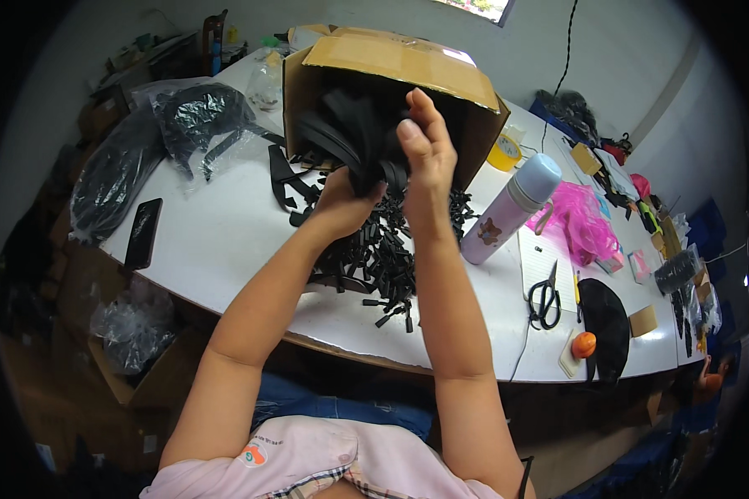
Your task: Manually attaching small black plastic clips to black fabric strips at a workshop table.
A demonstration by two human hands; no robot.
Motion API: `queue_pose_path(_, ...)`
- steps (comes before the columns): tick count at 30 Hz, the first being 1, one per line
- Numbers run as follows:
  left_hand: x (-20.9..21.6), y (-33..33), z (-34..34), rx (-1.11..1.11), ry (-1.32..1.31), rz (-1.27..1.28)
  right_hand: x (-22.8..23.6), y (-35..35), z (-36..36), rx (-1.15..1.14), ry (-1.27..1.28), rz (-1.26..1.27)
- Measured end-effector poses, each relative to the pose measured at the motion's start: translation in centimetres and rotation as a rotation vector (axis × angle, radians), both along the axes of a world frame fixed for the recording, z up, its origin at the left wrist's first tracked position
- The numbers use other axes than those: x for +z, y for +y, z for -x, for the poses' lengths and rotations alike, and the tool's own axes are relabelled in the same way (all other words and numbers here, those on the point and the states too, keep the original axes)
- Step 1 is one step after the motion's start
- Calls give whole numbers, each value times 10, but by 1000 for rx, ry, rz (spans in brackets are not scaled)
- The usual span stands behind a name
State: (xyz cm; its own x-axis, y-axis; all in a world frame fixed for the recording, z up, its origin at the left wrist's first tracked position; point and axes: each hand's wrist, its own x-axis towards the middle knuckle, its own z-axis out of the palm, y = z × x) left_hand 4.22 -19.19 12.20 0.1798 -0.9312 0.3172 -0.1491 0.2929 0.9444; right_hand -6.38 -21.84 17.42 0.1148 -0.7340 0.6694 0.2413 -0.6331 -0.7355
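Note:
My left hand (344, 208) is closed round a bundle of black fabric-like strips (339, 133), which fans upward at the mouth of a cardboard box (399, 60). To its right, my right hand (430, 162) is raised with fingers and thumb apart, holding nothing that shows. The box lies on the table with its opening toward me and its top flap sticking out; its dark inside is hard to make out. Below both hands spreads a heap of small black toggle-like pieces (379, 249). A loose black strip (280, 176) lies left of the heap.
Left on the white table (204, 258) are a phone (144, 233) and plastic-wrapped black bundles (200, 116). On the right stand a lilac flask (512, 208), yellow tape (504, 152), a pink bag (578, 220), scissors (545, 301) and an orange round object (583, 344).

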Motion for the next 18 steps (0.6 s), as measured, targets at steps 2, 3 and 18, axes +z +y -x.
queue_pose_path(2, 8, 11, -11, -224, -257, -118, 14, -2, 12, 74, 83, 15)
queue_pose_path(3, 5, 15, -11, -291, -146, 35, 17, -3, 21, 192, 195, -75)
queue_pose_path(18, -3, 16, -27, -916, -55, -368, 20, 4, 36, 390, 600, 19)
